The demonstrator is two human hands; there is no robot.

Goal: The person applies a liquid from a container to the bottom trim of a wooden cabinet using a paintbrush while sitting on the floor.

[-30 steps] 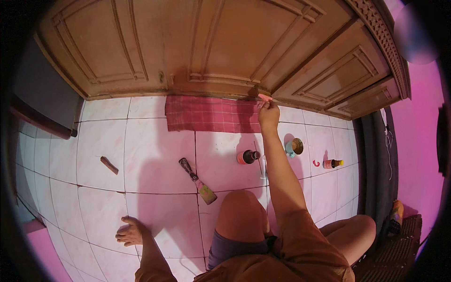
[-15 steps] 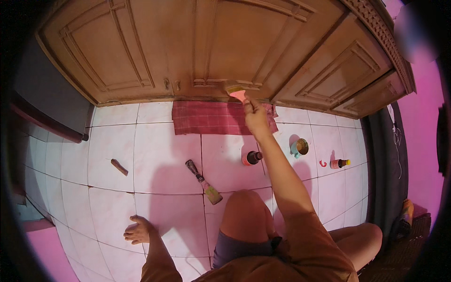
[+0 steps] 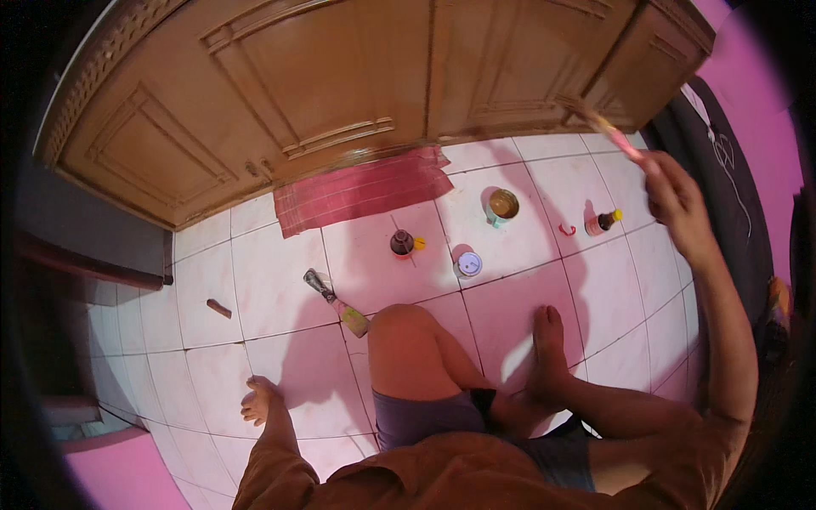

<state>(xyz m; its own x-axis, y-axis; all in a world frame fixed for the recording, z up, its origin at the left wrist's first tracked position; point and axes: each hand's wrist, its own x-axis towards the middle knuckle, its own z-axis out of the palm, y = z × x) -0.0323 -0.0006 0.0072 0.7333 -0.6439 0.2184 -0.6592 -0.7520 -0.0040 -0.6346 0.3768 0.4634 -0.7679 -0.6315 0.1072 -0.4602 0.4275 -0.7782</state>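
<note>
My right hand (image 3: 676,204) is closed around the pink handle of a paintbrush (image 3: 625,144), raised at the right. The blurred bristles point toward the right part of the brown wooden cabinet (image 3: 348,59); whether they touch it I cannot tell. My left hand (image 3: 260,401) rests on the tiled floor at the lower left, fingers apart, holding nothing. Between my knee and the cabinet stand a mug (image 3: 503,205) of brown liquid, a dark bottle (image 3: 402,243) and a small round container (image 3: 468,264) with a pale top.
A red cloth (image 3: 365,194) lies along the cabinet's foot. Left of my knee is a flat brush-like tool (image 3: 336,302), with a short brown stick (image 3: 218,308) farther left. A yellow-capped bottle (image 3: 600,223) and a curved red piece (image 3: 568,230) are at the right.
My right hand has carried the paintbrush rightward from the lower edge of the middle cabinet door. The view has turned, and the small pale-topped container has come into sight. My left hand stays on the floor.
</note>
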